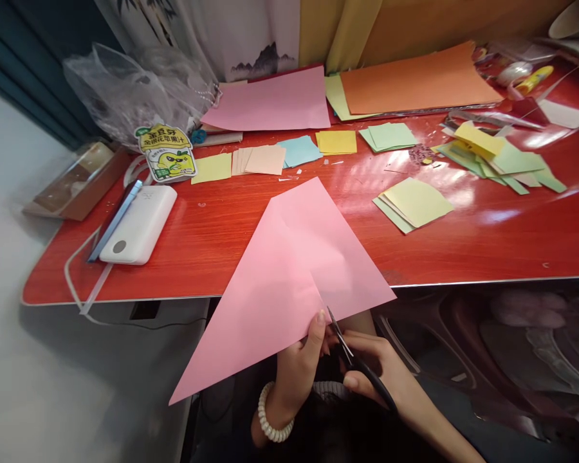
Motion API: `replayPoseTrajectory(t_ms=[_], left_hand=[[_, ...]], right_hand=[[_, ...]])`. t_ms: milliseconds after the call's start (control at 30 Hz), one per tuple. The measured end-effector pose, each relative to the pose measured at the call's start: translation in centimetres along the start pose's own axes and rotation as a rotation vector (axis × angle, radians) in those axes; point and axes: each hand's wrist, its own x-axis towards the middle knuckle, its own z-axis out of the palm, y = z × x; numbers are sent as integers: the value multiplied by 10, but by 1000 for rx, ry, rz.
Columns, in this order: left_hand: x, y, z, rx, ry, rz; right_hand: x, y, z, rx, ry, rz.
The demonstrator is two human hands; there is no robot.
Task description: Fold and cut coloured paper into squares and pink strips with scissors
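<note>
A large sheet of pink paper (pixel 270 283) is held out over the table's front edge, with a slit running inward from its near edge. My left hand (pixel 299 366), wearing a pale beaded bracelet (pixel 271 418), is closed on that near edge, thumb on top. In my right hand (pixel 381 366) is a pair of black-handled scissors (pixel 350 357). Their blades point up and lie at the slit, beside my left thumb. The fingers of my left hand under the sheet are mostly hidden.
On the red table (pixel 207 225) lie small square papers, including blue ones (pixel 299 151) and green ones (pixel 412 204). A white power bank (pixel 139 225) with a cable is at left. Large pink (pixel 275 99) and orange sheets (pixel 419 80) lie behind. A chair (pixel 492 347) stands right.
</note>
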Motion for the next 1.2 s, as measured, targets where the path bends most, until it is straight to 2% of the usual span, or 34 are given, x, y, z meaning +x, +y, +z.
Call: replayPoseTrajectory(t_ms=[833, 1200], left_hand=[[0, -2, 0, -92, -9, 32], [3, 2, 2, -155, -51, -24]], right_hand=[[-3, 5, 3, 64, 8, -20], [-1, 1, 4, 24, 30, 34]])
